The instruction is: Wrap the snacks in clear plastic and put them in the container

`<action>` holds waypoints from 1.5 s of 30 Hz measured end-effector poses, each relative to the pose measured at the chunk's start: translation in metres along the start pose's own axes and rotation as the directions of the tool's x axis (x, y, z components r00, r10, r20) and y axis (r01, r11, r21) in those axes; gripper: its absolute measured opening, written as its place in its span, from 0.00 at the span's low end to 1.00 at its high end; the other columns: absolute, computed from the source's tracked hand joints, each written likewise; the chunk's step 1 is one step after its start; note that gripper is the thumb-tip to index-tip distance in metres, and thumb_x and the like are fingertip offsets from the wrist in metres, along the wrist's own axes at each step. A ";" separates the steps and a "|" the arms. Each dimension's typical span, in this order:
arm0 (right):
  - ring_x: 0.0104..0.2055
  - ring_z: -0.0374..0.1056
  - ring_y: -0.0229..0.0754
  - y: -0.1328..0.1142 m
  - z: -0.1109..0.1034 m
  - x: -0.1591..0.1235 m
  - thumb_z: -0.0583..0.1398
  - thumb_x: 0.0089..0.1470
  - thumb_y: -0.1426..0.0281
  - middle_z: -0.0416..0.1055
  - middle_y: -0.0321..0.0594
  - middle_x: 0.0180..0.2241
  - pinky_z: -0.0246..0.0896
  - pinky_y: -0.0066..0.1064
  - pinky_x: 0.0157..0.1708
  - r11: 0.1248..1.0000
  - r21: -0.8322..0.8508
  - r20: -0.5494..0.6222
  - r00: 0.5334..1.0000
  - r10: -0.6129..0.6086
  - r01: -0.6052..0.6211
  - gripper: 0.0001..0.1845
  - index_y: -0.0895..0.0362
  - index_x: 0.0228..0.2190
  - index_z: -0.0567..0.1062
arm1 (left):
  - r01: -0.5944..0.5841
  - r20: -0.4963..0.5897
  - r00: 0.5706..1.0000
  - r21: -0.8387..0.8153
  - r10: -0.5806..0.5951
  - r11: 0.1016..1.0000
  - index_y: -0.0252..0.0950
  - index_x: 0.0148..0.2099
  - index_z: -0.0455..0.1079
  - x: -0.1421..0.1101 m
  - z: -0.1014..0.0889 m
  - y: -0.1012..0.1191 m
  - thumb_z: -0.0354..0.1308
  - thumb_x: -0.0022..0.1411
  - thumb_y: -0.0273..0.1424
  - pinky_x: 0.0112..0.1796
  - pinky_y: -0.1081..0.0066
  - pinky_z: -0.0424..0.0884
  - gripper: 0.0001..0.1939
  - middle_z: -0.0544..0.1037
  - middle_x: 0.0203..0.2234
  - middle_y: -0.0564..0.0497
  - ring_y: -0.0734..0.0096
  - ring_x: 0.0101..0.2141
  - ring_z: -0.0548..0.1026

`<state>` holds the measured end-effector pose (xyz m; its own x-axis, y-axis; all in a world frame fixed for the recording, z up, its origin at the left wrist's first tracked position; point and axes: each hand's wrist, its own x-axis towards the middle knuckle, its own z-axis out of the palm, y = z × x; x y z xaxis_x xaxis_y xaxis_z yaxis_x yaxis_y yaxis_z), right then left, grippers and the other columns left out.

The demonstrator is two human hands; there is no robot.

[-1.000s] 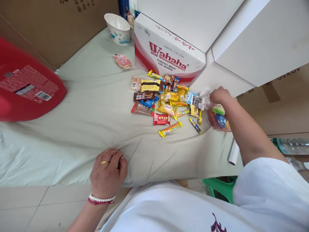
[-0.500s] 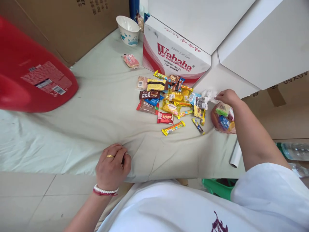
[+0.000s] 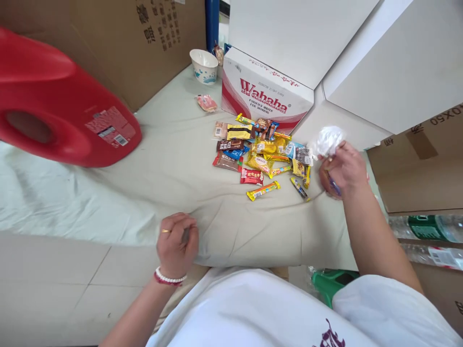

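My right hand [image 3: 349,166] is closed on a crumpled clear plastic bag [image 3: 328,140], which it holds up beside the snack pile. Below and partly behind that hand is a reddish-brown bowl [image 3: 327,180], its contents mostly hidden. My left hand [image 3: 178,245] rests at the table's front edge with fingers curled, and I make out nothing in it. Wrapped snacks lie heaped mid-table, among them a red packet [image 3: 252,177], a brown packet [image 3: 227,162] and a yellow stick [image 3: 263,191]. A small dark-and-yellow stick [image 3: 299,189] lies nearest the bowl.
A white-and-red Wahaha water carton [image 3: 267,91] stands behind the snacks. Further left are a paper cup [image 3: 204,66], a pink packet [image 3: 207,103] and a big red jug [image 3: 72,111]. White boxes [image 3: 296,38] rise at the back. Plastic bottles [image 3: 430,227] lie at the right.
My right hand has lifted the clear plastic bag up from beside the snacks and now covers more of the bowl. My left hand stays at the table edge. The view has shifted.
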<state>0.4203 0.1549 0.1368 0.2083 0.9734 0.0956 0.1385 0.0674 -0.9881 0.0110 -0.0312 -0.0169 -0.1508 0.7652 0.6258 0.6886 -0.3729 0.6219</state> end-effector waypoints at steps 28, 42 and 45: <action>0.49 0.66 0.52 0.074 0.099 -0.199 0.56 0.64 0.75 0.78 0.44 0.43 0.68 0.50 0.49 0.661 -0.327 0.594 0.691 -0.412 0.675 0.16 0.48 0.48 0.78 | 0.866 0.740 0.448 -0.499 -0.501 0.037 0.35 0.34 0.72 0.035 0.041 0.093 0.73 0.47 0.45 0.20 0.78 0.52 0.21 0.67 0.21 0.58 0.83 0.21 0.61; 0.53 0.69 0.53 0.076 0.100 -0.201 0.55 0.66 0.67 0.79 0.42 0.46 0.67 0.54 0.54 0.833 -0.271 0.573 0.776 -0.264 0.483 0.16 0.44 0.49 0.80 | 0.852 0.667 0.515 -0.469 -0.538 0.234 0.36 0.32 0.72 0.028 0.035 0.087 0.68 0.54 0.45 0.24 0.74 0.55 0.17 0.66 0.19 0.59 0.80 0.21 0.59; 0.52 0.71 0.51 0.068 0.108 -0.201 0.52 0.69 0.58 0.79 0.42 0.46 0.67 0.48 0.54 0.963 -0.193 0.513 0.856 -0.066 0.190 0.19 0.46 0.47 0.81 | 0.790 0.613 0.611 -0.432 -0.501 0.435 0.37 0.31 0.73 0.027 0.034 0.088 0.65 0.58 0.41 0.28 0.73 0.59 0.13 0.69 0.23 0.56 0.77 0.25 0.63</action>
<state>0.2836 -0.0129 0.0371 -0.3275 0.9410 0.0854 0.3600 0.2078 -0.9095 0.0912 -0.0257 0.0387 -0.0024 0.9759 -0.2183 -0.1261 0.2162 0.9682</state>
